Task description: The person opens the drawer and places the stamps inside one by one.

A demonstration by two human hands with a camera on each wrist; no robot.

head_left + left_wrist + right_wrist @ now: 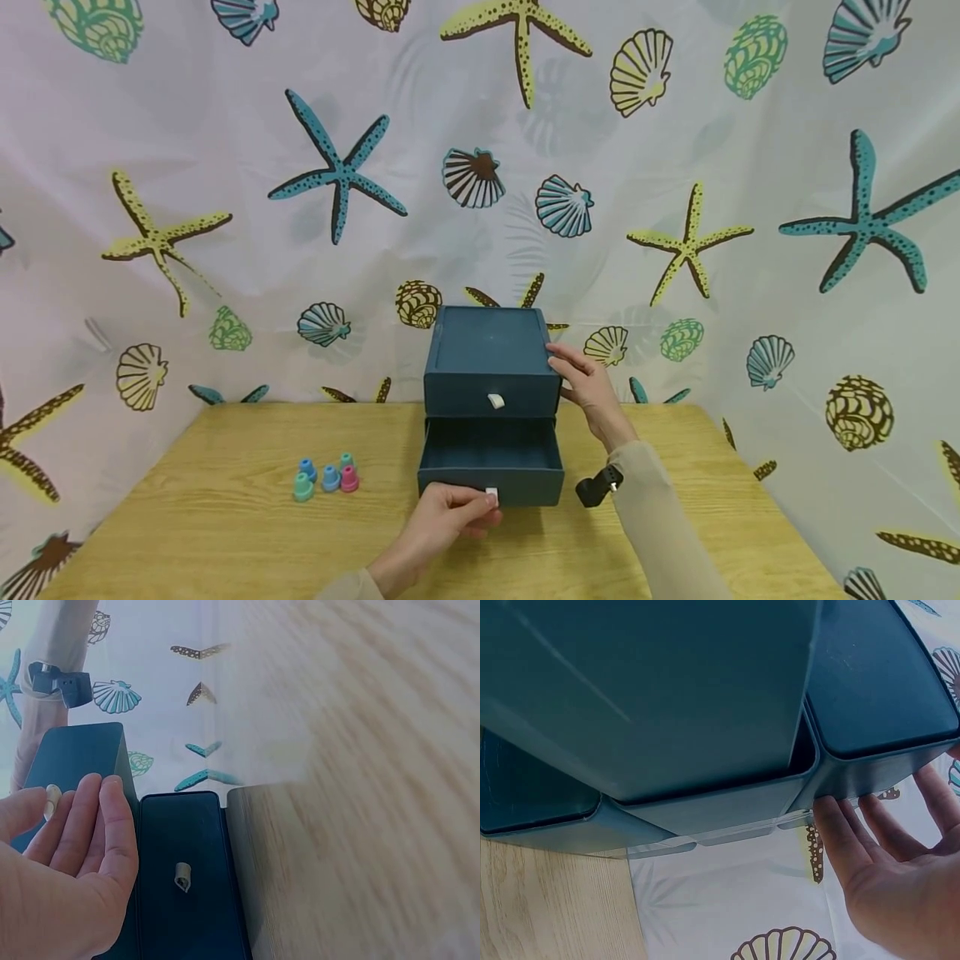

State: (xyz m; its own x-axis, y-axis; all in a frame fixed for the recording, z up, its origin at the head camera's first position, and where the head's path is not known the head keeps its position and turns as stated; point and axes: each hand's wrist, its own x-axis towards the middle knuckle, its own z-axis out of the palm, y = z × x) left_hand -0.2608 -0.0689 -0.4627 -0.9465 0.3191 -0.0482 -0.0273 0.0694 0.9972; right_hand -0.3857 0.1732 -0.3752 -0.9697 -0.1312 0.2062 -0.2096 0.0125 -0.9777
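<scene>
A dark blue two-drawer box [491,342] stands on the table, its lower drawer [528,490] pulled out and its upper drawer [457,395] closed. My left hand [438,523] pinches the lower drawer's white pull tab [491,493] between thumb and fingers; the left wrist view shows this tab [52,802] at the thumb tip. On the upper drawer, the other white tab [182,876] hangs untouched. Against the box's right side rest the fingertips of my right hand [592,392]. From the right wrist, that hand [900,881] shows extended fingers along the box wall [885,776].
Left of the box, several small pieces stand on the wooden table [247,517], among them a teal one [303,487], a blue one [331,477] and a pink one [349,478]. A patterned curtain [420,250] hangs behind. A black device [596,487] sits on my right wrist.
</scene>
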